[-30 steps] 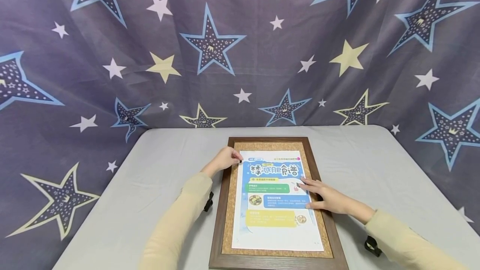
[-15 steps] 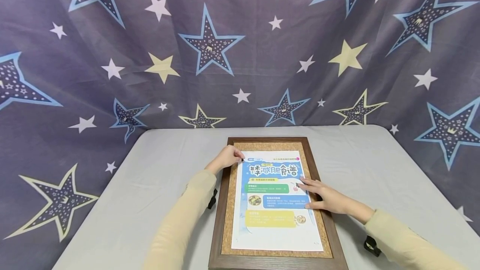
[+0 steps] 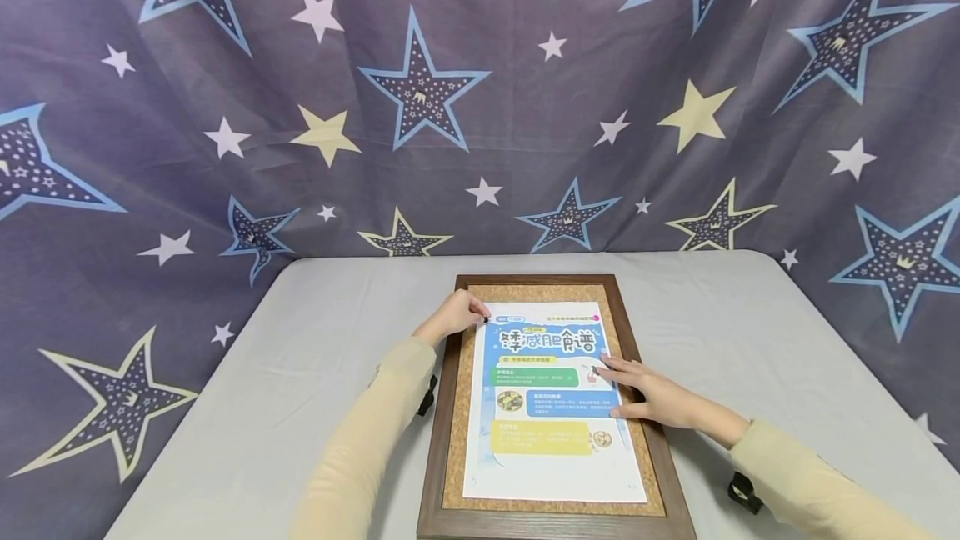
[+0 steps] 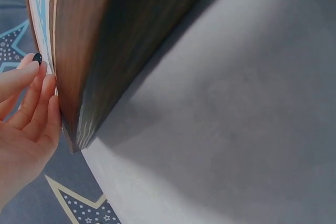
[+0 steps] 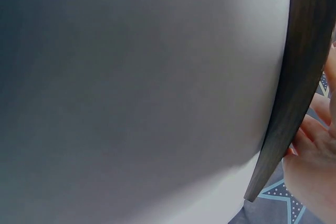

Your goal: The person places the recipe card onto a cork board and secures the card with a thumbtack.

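A printed poster [image 3: 555, 473] with blue, green and yellow panels lies on a cork board [image 3: 536, 293] with a dark brown wooden frame [image 3: 442, 440]. At the poster's upper left corner, my left hand [image 3: 454, 314] pinches a small black pushpin [image 4: 37, 58] between thumb and finger. The other left fingers reach over the frame's side in the left wrist view. My right hand [image 3: 663, 398] rests spread on the poster's right edge, its wrist over the frame. In the right wrist view that hand is partly hidden behind the frame.
The board lies on a table with a light grey cloth [image 3: 315, 357]. A dark curtain [image 3: 480, 23] with printed stars hangs behind it. A small magenta spot [image 3: 597, 317] shows at the poster's upper right corner. Black straps [image 3: 745, 492] sit at the sleeves.
My left hand has shifted slightly right and up at the poster's upper left corner, with the black pushpin still in its fingers. The right hand has stayed in place.
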Available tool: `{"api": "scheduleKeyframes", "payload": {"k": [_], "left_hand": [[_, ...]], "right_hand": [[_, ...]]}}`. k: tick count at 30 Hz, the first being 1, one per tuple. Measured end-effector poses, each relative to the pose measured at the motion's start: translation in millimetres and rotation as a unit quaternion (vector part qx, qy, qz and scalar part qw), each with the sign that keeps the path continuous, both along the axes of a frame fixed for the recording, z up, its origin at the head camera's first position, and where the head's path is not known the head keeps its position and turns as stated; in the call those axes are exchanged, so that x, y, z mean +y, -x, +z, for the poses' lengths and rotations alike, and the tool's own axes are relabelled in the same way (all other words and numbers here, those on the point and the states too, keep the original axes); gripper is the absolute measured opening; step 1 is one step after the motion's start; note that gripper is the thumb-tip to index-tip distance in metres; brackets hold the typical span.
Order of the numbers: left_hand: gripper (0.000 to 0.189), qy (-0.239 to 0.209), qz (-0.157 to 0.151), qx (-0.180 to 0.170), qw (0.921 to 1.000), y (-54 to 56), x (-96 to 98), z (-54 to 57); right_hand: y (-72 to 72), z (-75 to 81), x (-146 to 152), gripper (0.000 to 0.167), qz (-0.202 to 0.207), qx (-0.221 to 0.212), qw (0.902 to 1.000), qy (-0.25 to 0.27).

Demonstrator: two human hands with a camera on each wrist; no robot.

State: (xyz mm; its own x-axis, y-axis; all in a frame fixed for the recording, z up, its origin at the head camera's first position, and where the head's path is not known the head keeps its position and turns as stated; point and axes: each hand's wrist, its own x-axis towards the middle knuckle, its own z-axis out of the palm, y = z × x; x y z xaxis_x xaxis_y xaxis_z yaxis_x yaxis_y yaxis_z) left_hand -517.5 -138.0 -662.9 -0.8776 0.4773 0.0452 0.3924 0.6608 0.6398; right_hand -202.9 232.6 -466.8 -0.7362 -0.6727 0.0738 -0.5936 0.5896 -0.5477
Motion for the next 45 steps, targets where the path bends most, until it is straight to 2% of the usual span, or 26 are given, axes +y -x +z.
{"api": "scheduleKeyframes", "payload": {"k": [3,6,7,13,15,18,20,24,28,30,32,33,34,35,36,37,39,40,41,45], "left_hand": [[0.014,0.007,0.002,0.006,1.0000,11.5,-1.2,-13.6],[0.014,0.009,-0.002,0.006,0.9999,8.1,-0.7,-9.0],[0.015,0.008,-0.004,0.008,0.9999,3.9,-0.1,-3.8],[0.013,0.004,-0.004,0.018,0.9998,-37.7,8.2,45.3],[0.010,0.016,0.000,0.010,0.9998,-49.3,11.1,59.8],[0.007,0.020,0.003,-0.003,0.9998,-59.5,13.3,73.9],[0.005,0.020,0.003,-0.012,0.9997,-61.4,13.3,78.1],[0.004,0.003,-0.009,-0.015,0.9998,-59.9,11.9,78.4],[0.007,0.023,0.003,-0.029,0.9993,-60.1,13.1,78.1],[0.007,0.023,0.004,-0.039,0.9990,-47.4,10.0,63.9],[0.007,0.016,0.000,-0.039,0.9991,-22.1,3.2,35.1],[0.005,0.011,-0.001,-0.044,0.9990,-21.4,2.3,35.0],[0.005,0.008,0.000,-0.049,0.9988,-17.0,1.3,30.2],[0.004,0.007,-0.001,-0.046,0.9989,-5.7,-0.7,16.9],[0.005,0.007,0.001,-0.046,0.9989,-0.6,-1.5,10.8],[0.007,0.010,0.004,-0.046,0.9989,0.2,-1.2,10.1],[0.003,0.008,0.009,-0.059,0.9982,-9.0,1.4,21.9],[0.002,0.010,0.010,-0.061,0.9980,-4.4,0.6,16.9],[0.002,0.010,0.009,-0.062,0.9980,-5.5,0.7,18.7],[0.004,0.015,0.013,-0.051,0.9985,-37.7,7.8,57.3]], "right_hand": [[-0.1,-0.1,0.1,0.066,0.000,-0.002,1.0000,0.001],[-0.4,0.1,0.3,0.066,-0.001,-0.005,1.0000,0.001],[-0.5,0.2,0.3,0.066,-0.001,-0.007,1.0000,0.000],[-0.5,1.5,-0.1,0.066,-0.002,-0.007,1.0000,0.001],[-0.6,1.7,-0.3,0.066,-0.001,-0.005,1.0000,0.000],[-0.7,2.0,-0.2,0.066,0.000,-0.004,1.0000,-0.001],[-0.7,2.1,-0.1,0.066,0.001,-0.004,1.0000,-0.001],[-0.8,2.2,0.2,0.066,0.002,-0.007,1.0000,0.002],[-0.8,2.0,0.5,0.066,0.002,-0.008,1.0000,0.002],[-0.8,1.8,0.6,0.066,0.001,-0.008,1.0000,0.001],[-0.5,1.3,0.4,0.066,0.000,-0.007,1.0000,0.000],[-0.4,1.1,0.2,0.066,-0.001,-0.006,1.0000,0.000],[-0.3,1.0,0.2,0.066,-0.001,-0.006,1.0000,0.000],[-0.2,0.9,0.2,0.066,-0.001,-0.005,1.0000,0.000],[-0.2,0.7,0.1,0.066,-0.001,-0.005,1.0000,0.000],[-0.2,0.7,0.1,0.066,0.000,-0.005,1.0000,0.001],[-0.1,0.7,0.2,0.065,0.001,-0.005,1.0000,0.001],[-0.1,0.6,0.2,0.065,0.002,-0.004,1.0000,0.002],[0.0,0.5,0.3,0.065,0.003,-0.004,1.0000,0.003],[-0.1,0.3,0.3,0.065,0.006,-0.002,1.0000,0.006]]}}
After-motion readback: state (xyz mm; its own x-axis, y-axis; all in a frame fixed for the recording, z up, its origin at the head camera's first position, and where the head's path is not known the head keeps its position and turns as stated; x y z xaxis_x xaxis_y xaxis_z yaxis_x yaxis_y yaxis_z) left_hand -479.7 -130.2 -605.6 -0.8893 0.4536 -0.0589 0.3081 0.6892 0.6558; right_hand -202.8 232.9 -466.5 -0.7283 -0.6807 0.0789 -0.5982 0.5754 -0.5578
